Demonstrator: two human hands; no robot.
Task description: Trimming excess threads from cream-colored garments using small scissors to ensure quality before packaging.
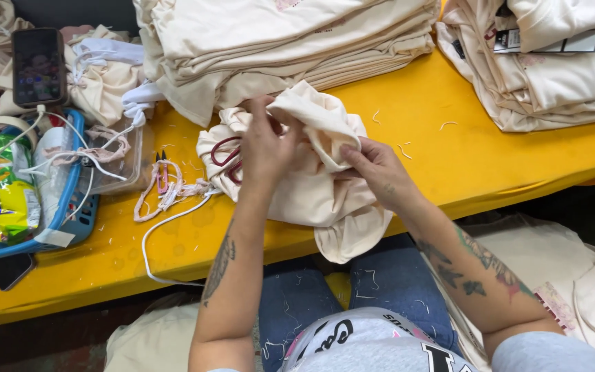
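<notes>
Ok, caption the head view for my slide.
Both hands, left hand and right hand, grip a cream garment on a yellow table.

So both hands are bunched into a cream garment sitting at the near edge of the yellow surface. The left hand has its grip closed on a raised fold up top, and the right hand pinches the fabric from the side. Dark red print shows on the cloth just left of the left hand. Behind it there's a tall stack of folded cream garments, with another pile off to the right. On the left sits a blue basket with snack bags, a phone propped above it, and a tangle of pinkish cords lying between basket and garment. Thread scraps are scattered around.
</notes>
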